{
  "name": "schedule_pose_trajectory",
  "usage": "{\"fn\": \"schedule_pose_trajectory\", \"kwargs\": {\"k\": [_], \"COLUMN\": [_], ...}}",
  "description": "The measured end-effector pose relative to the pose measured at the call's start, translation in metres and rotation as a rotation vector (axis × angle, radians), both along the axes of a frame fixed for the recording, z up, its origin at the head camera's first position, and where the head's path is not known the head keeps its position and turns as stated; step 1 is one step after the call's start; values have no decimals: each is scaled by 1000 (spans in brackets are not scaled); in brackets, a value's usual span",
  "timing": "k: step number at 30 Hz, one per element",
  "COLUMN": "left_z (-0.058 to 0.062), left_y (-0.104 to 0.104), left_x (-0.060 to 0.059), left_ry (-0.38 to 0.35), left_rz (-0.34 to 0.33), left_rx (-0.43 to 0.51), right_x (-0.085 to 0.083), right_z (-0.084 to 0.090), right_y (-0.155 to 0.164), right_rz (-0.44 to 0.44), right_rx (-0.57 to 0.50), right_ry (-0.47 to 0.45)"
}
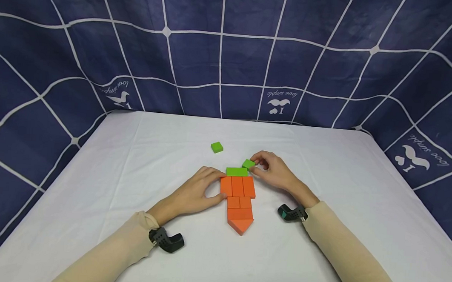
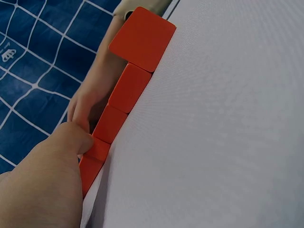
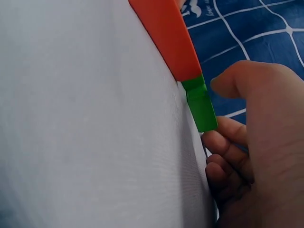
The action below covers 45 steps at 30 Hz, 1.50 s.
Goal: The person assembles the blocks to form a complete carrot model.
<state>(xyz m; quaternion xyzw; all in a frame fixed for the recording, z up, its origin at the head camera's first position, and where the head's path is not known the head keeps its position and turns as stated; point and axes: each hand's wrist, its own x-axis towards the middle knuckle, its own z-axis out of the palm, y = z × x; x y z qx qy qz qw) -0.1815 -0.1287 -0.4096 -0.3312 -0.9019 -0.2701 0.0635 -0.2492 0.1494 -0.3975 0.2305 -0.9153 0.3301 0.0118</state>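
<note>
A dark blue cloth backdrop with a white grid (image 1: 230,64) hangs behind the white-covered worktop (image 1: 133,161), and it carries the only writing here — "love simple" printed upside down over a little moustache and heart mark, repeated in several squares.

On the worktop the flat carrot figure of orange wooden blocks (image 1: 239,200) looks finished to me: a row of three, smaller pieces under it, a pointed tip at the near end. The left hand (image 1: 196,195) braces its side, thumb and fingertips touching the orange row.

The leafy top seems only begun. One long green wooden block (image 1: 237,172) lies across the orange row; just beyond it the right hand (image 1: 274,171) pinches a small green wooden block (image 1: 248,163) between thumb and fingertips. A loose green square block (image 1: 216,147) waits further out, left of that grip — I'd judge two pieces are left to seat.
</note>
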Motion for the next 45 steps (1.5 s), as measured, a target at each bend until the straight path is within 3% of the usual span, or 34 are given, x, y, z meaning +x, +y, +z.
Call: {"fn": "schedule_pose_trajectory", "kwargs": {"k": [9, 14, 23, 35, 45], "left_z": [-1, -2, 0, -1, 1], "left_y": [-1, -1, -1, -1, -1], "left_x": [0, 0, 0, 1, 2], "left_ry": [-2, 4, 6, 2, 0], "left_rz": [15, 13, 6, 0, 6], "left_rx": [-8, -6, 0, 6, -7], "right_x": [-12, -24, -46, -58, -58], "right_z": [15, 27, 44, 37, 35], "right_y": [-15, -35, -72, -103, -112], "right_rz": [9, 63, 138, 87, 84], "right_rx": [81, 182, 241, 290, 322], "right_ry": [8, 57, 96, -24, -35]}}
